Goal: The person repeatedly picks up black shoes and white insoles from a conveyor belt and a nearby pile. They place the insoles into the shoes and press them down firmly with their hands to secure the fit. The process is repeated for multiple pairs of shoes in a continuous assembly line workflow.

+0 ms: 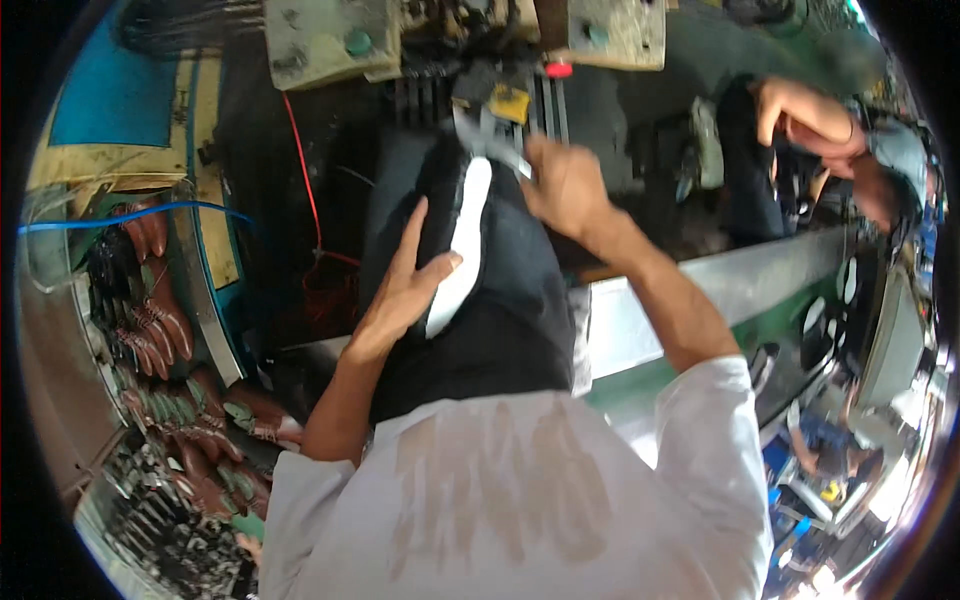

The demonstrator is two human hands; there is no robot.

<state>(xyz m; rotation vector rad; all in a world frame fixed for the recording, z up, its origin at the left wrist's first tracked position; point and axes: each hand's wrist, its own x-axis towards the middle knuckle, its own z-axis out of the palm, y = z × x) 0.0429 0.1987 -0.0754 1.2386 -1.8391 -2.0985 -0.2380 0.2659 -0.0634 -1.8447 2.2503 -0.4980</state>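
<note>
Across my dark-trousered lap lies a black shoe with a long white sole-shaped underside facing up, its narrow end pointing away from me. My left hand grips it from the left side, thumb pressed on the white surface and fingers along the black edge. At the far end of the shoe my right hand is closed around a grey metal hand tool. Motion smears the tool, so its exact kind is unclear. It sits close to the shoe's tip; whether they touch I cannot tell.
A machine with pale blocks stands ahead. Brown shoes crowd a rack at left. A metal-edged conveyor with a green belt carries shoe parts at right. Another person sits beyond it. A red cord hangs at left.
</note>
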